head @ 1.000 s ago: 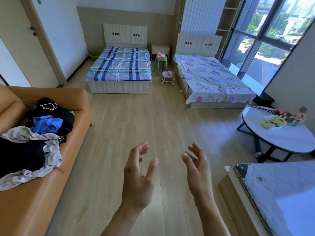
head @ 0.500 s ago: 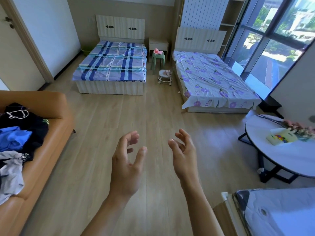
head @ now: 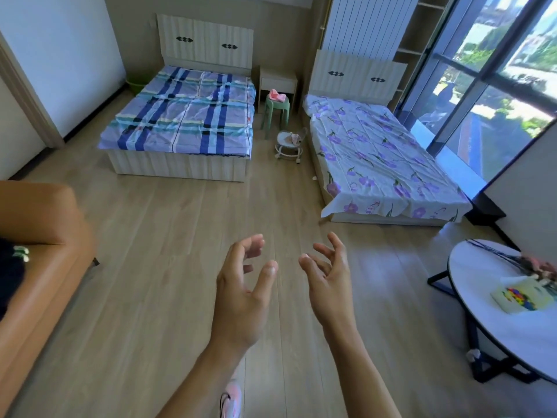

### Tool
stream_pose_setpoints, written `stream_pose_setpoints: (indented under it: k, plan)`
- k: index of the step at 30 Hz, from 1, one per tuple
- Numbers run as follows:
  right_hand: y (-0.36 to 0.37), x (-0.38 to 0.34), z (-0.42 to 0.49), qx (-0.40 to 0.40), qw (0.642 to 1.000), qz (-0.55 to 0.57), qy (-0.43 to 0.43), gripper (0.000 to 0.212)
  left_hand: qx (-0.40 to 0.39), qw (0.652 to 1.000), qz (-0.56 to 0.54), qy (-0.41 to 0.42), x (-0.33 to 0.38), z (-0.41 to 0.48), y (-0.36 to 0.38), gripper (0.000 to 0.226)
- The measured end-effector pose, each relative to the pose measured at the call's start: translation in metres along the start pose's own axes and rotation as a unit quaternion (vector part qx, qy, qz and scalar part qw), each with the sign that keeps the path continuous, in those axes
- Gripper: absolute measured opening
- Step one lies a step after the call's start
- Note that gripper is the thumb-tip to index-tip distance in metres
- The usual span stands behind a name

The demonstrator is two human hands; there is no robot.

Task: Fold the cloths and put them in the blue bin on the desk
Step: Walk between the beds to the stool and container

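- Tan sofa (head: 45,267) lies far to the left of the left hand (head: 241,300) and right hand (head: 328,285); each grip is wide and empty.
- Dark cloths (head: 9,267) sit there, unfolded; no blue bin shows.
- Judged step: fetching. Next, turn left and reach for one cloth.

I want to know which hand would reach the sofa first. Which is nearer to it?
Left. The left hand hangs over the floor on the orange sofa's side; the right hand is beyond it, towards the round table.
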State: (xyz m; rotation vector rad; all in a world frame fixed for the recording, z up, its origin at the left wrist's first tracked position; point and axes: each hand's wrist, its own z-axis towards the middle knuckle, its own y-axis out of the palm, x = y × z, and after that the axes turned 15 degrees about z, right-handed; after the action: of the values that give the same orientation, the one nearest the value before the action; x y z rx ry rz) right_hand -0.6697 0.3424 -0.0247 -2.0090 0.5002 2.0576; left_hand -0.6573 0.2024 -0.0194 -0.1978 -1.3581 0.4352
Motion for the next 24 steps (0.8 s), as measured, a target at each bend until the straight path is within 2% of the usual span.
stream_pose_setpoints:
  k: [6,12,18,24]
  plan:
    - [0.038,-0.008,0.121,0.036,0.999,0.004,-0.021,0.067,-0.043,0.999,0.001,0.019,0.001,0.131,0.027,0.032]
    - [0.067,0.001,0.235,0.056,0.998,0.017,-0.02,0.065,-0.047,0.999,-0.018,0.01,-0.01,0.245,0.057,0.033]
    - [0.104,0.018,0.383,0.047,0.998,0.029,-0.027,0.064,-0.049,0.999,-0.023,0.008,-0.031,0.377,0.109,0.032]
    - [0.152,0.009,0.542,0.004,0.999,0.022,-0.042,0.064,-0.017,0.999,-0.029,0.008,-0.031,0.531,0.153,0.033]
